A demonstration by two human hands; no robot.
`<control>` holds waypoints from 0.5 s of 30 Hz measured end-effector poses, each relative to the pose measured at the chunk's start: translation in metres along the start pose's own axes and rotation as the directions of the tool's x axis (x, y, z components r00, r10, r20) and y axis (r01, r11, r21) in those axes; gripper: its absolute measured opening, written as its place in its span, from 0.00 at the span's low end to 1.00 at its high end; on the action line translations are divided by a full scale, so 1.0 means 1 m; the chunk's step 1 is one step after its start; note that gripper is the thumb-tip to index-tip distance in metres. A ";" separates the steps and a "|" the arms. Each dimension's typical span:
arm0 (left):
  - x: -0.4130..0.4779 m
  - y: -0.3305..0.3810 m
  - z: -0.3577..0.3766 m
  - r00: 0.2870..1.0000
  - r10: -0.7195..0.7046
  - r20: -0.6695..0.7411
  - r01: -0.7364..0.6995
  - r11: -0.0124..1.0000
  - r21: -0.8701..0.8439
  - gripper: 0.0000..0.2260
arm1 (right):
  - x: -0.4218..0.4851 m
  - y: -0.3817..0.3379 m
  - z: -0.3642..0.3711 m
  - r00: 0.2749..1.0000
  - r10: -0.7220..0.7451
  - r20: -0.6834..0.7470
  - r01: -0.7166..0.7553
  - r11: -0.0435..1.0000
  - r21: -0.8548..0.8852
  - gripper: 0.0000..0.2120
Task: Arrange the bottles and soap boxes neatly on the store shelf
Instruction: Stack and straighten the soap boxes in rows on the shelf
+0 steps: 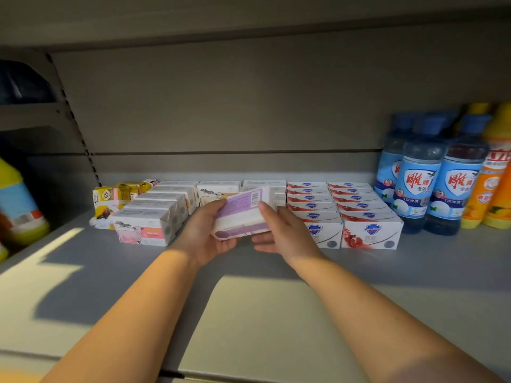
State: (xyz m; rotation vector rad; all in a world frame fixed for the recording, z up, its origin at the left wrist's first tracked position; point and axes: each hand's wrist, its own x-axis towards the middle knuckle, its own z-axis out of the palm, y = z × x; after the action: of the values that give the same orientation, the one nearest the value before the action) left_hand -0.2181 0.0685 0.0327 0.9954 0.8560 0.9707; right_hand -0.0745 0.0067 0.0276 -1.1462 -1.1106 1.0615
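— What's the setting?
— A grey store shelf (249, 313), sunlit along the front.
— And the soap box?
— The purple soap box (243, 214) is held tilted above the shelf. It is in front of the rows, between the pink-and-white soap boxes (143, 230) and the red-and-white soap boxes (370, 233).
— The grip?
— The left hand (206, 233) has its grip clamped round the box's left end. The right hand (282, 230) lays its thumb on the right end, fingers straight beneath, grip apart.
— Bottles?
— The blue bottles (420, 186) stand upright at the far right, with the orange bottles (495, 183) beside them.
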 end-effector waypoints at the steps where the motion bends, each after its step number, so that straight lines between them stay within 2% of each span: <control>1: -0.001 0.001 -0.002 0.998 -0.056 0.040 0.059 0.995 -0.076 0.11 | 0.000 0.002 -0.003 0.998 -0.055 0.000 0.055 0.998 -0.021 0.12; 3: -0.003 0.003 -0.005 0.986 -0.115 0.122 0.131 0.982 -0.136 0.11 | 0.002 0.004 -0.009 0.986 -0.156 0.059 0.158 0.987 -0.027 0.27; 5: -0.005 0.003 -0.005 0.971 -0.151 0.186 0.178 0.974 -0.139 0.13 | 0.001 0.004 -0.016 0.957 -0.259 0.129 0.280 0.940 -0.195 0.43; 6: -0.006 0.003 -0.003 0.967 -0.156 0.200 0.185 0.974 -0.133 0.13 | 0.001 0.005 -0.018 0.943 -0.301 0.144 0.330 0.903 -0.273 0.45; 8: -0.007 0.003 0.001 0.973 -0.116 0.201 0.142 0.983 -0.119 0.12 | 0.004 0.009 -0.022 0.933 -0.350 0.084 0.357 0.874 -0.329 0.43; 9: -0.008 0.003 0.002 0.975 -0.075 0.210 0.103 0.986 -0.128 0.14 | 0.005 0.010 -0.021 0.936 -0.353 0.021 0.342 0.890 -0.302 0.40; 12: -0.012 0.003 0.004 0.956 0.072 0.283 -0.046 0.994 -0.097 0.20 | 0.007 0.005 -0.017 0.961 -0.225 -0.159 0.226 0.974 -0.012 0.28; 13: -0.012 0.001 0.005 0.946 0.129 0.298 -0.128 0.991 -0.025 0.22 | 0.008 0.002 -0.018 0.969 -0.158 -0.192 0.172 0.983 0.058 0.25; 15: -0.015 -0.002 0.010 0.937 0.236 0.259 -0.294 0.933 0.210 0.24 | 0.007 -0.004 -0.020 0.973 -0.067 -0.219 0.083 0.994 0.067 0.27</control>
State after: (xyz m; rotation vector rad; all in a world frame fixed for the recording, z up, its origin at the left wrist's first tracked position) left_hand -0.2132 0.0515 0.0359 1.4386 0.6661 0.9678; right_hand -0.0531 0.0102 0.0312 -1.1217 -0.9269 0.8898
